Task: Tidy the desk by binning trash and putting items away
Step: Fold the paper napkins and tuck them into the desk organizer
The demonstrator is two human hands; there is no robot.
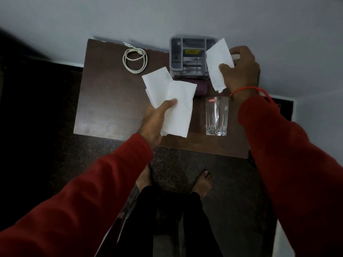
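Head view, left hand (156, 117) pinching tissues (172, 101), right hand (241, 69) pinching tissue (218, 64), glass (216, 115) between.

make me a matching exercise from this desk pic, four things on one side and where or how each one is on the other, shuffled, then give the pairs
Things
1. white cable
2. drinking glass
3. grey organiser
4. tissue in the left hand

Places or states
A. upright near the desk's front edge, by the right sleeve
B. coiled at the back left of the desk
C. lifted off the desk, pinched under a thumb
D. at the back against the wall, partly hidden by the tissue in the right hand

Pairs: 1-B, 2-A, 3-D, 4-C
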